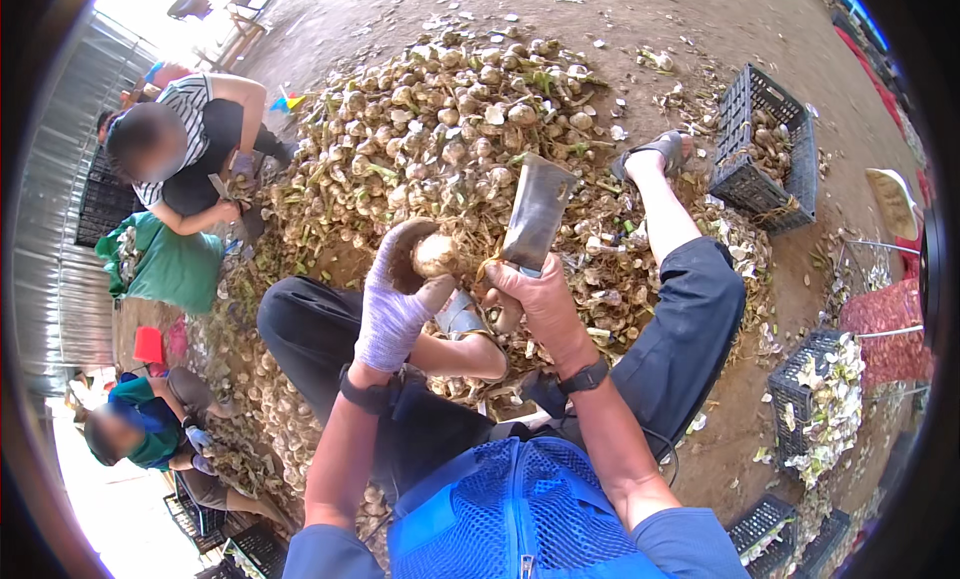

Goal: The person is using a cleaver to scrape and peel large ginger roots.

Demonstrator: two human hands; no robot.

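My left hand (397, 301), in a dirty lilac knit glove, is closed around a garlic bulb (436, 255) whose roots face right. Bare and just to the right, my right hand (536, 294) grips the handle of a cleaver (536, 207), its wide metal blade pointing up and away from me. The blade stands a little apart from the bulb. Beyond both hands spreads a large heap of garlic bulbs (450, 121) with dried roots and bits of green stem. Garlic skins and trimmings lie between my legs.
A black plastic crate (806, 166) holding garlic stands at the upper right; another crate (791, 399) carries pale scraps. Two people crouch at the left, near a green sack (169, 267) and a red container (148, 345). My sandalled foot (660, 155) rests beside the heap.
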